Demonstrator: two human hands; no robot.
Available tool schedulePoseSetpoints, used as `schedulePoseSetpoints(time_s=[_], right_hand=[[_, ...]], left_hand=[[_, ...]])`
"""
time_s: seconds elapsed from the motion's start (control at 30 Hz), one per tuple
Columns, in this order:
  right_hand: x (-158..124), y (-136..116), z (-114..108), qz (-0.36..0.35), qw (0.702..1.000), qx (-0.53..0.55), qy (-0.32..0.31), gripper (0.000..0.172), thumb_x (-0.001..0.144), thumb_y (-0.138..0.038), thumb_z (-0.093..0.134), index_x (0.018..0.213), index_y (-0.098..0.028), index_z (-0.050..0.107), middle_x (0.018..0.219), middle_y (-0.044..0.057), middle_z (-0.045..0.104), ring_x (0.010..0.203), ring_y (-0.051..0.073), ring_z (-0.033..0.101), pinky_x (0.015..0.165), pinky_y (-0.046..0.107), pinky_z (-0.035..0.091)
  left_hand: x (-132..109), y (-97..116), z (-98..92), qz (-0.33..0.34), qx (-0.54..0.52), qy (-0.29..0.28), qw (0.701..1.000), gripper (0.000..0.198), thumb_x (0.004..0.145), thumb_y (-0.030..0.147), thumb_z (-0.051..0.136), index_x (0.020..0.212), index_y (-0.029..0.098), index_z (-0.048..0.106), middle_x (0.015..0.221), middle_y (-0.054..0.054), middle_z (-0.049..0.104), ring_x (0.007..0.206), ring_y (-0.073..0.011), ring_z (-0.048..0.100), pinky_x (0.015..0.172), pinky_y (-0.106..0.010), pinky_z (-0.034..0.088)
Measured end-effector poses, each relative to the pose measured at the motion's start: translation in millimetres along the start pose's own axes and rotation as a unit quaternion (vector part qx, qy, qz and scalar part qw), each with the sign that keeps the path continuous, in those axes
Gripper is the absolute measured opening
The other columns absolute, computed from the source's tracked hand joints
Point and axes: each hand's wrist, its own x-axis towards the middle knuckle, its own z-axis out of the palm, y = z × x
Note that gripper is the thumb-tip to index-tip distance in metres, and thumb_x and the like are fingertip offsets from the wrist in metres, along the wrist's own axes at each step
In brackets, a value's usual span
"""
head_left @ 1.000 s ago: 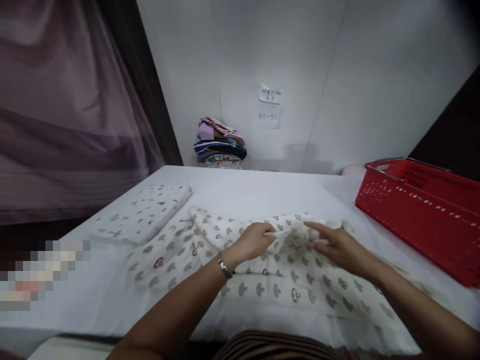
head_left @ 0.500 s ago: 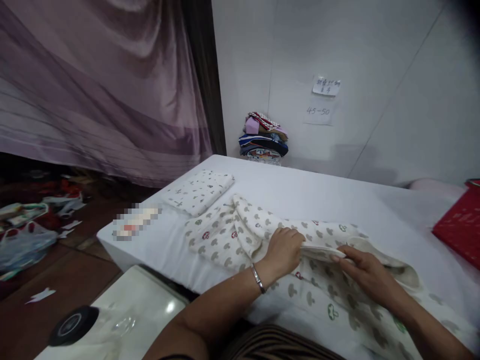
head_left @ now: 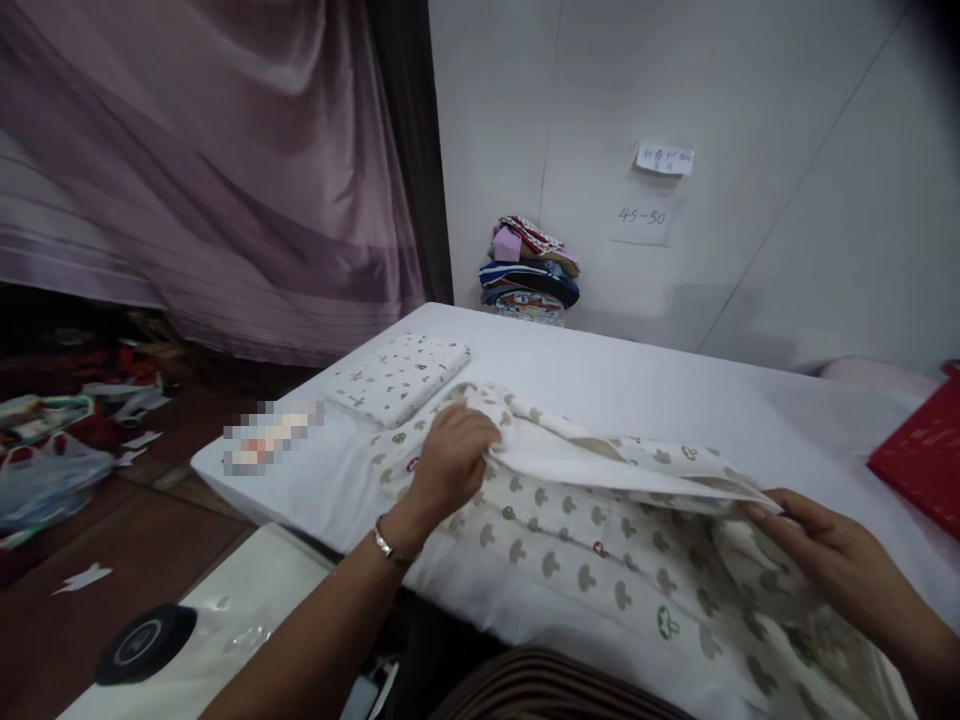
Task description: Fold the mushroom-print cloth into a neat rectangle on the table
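Note:
A white cloth printed with mushrooms [head_left: 551,565] is spread over the near side of the white-covered table [head_left: 600,370] and hangs toward me. My left hand [head_left: 456,455], with a silver bracelet on its wrist, grips the cloth's edge near its left end. At the right, my right hand [head_left: 832,545] pinches the same edge between thumb and fingers. Between the two hands the edge is lifted and stretched, showing its plain white underside. Behind my left hand lies a folded white cloth with small dark prints [head_left: 405,375].
A stack of folded fabrics [head_left: 529,270] stands by the wall beyond the table. A red box-like object [head_left: 919,450] is at the right. A white surface with a black round part [head_left: 146,645] is at the lower left. Plastic bags [head_left: 52,480] lie on the floor.
My left hand has moved left along the cloth and my right hand to the right. The edge between them is now drawn out longer, with more white underside showing.

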Motion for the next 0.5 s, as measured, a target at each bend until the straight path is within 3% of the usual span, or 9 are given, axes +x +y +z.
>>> schedulePoseSetpoints(time_s=[0.13, 0.23, 0.37, 0.5], right_hand=[[-1.5, 12.1, 3.2, 0.038, 0.999, 0.03, -0.009, 0.038, 0.071, -0.055, 0.056, 0.088, -0.023, 0.064, 0.074, -0.003, 0.066, 0.067, 0.016, 0.06, 0.06, 0.018, 0.046], [-7.7, 23.8, 10.0, 0.03, 0.998, 0.051, -0.03, 0.034, 0.068, -0.051, 0.061, 0.089, -0.025, 0.065, 0.083, -0.002, 0.068, 0.076, 0.019, 0.063, 0.065, 0.019, 0.047], [-15.4, 29.0, 18.4, 0.035, 0.997, 0.061, -0.032, 0.032, 0.071, -0.052, 0.058, 0.089, -0.027, 0.065, 0.088, 0.0, 0.069, 0.081, 0.022, 0.063, 0.068, 0.022, 0.049], [-18.7, 19.1, 23.0, 0.021, 0.998, 0.06, -0.013, 0.033, 0.071, -0.054, 0.057, 0.087, -0.026, 0.066, 0.092, 0.001, 0.069, 0.086, 0.024, 0.063, 0.073, 0.023, 0.049]], left_hand=[[-40.8, 18.4, 17.0, 0.074, -0.025, -0.22, 0.972, 0.025, 0.065, 0.003, 0.046, 0.081, 0.02, 0.054, 0.091, -0.003, 0.061, 0.092, -0.0182, 0.052, 0.09, -0.035, 0.034], [-65.7, 18.8, 31.3, 0.026, -0.02, -0.304, 0.952, 0.021, 0.064, 0.006, 0.049, 0.08, 0.019, 0.053, 0.089, -0.004, 0.06, 0.086, -0.0184, 0.052, 0.077, -0.031, 0.038], [-62.0, 13.2, 35.8, -0.087, -0.014, -0.257, 0.962, 0.011, 0.079, 0.018, 0.047, 0.084, 0.021, 0.056, 0.079, -0.001, 0.06, 0.074, -0.0162, 0.053, 0.067, -0.028, 0.038], [-35.0, 18.0, 51.6, -0.059, -0.022, -0.191, 0.979, 0.015, 0.088, 0.025, 0.044, 0.085, 0.021, 0.058, 0.086, -0.002, 0.06, 0.083, -0.0161, 0.053, 0.074, -0.028, 0.039]])
